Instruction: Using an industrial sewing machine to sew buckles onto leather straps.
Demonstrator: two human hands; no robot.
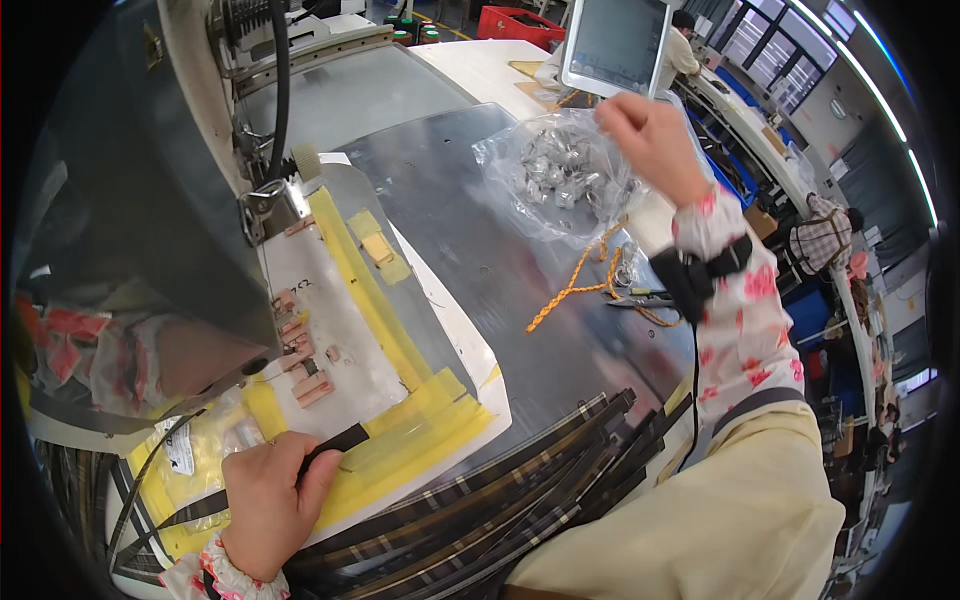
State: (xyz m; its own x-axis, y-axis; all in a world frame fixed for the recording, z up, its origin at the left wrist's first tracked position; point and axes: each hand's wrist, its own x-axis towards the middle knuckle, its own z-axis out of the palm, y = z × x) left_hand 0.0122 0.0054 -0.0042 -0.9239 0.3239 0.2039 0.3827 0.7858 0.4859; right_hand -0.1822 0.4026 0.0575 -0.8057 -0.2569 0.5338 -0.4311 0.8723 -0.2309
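My left hand point(270, 495) is closed around a dark fabric strap point(350, 438), whose end sticks out past the thumb over the yellow-taped edge of a template. Small pink-brown blocks point(312, 385) are fixed on the pale template plate point(365, 365) beyond that hand, beside the sewing machine point(265, 215). My right hand point(645, 135) is raised at the right edge of a clear plastic bag point(510, 165) of silvery metal buckles point(565, 170). Its fingers are curled together; whatever they hold, if anything, is hidden.
Several dark plaid straps point(500, 480) lie in a bundle along the front edge. An orange braided cord point(565, 292) and scissors point(640, 300) rest on the metal table point(440, 180). A tablet screen point(617, 45) stands behind the bag. Other people point(825, 235) sit at benches farther right.
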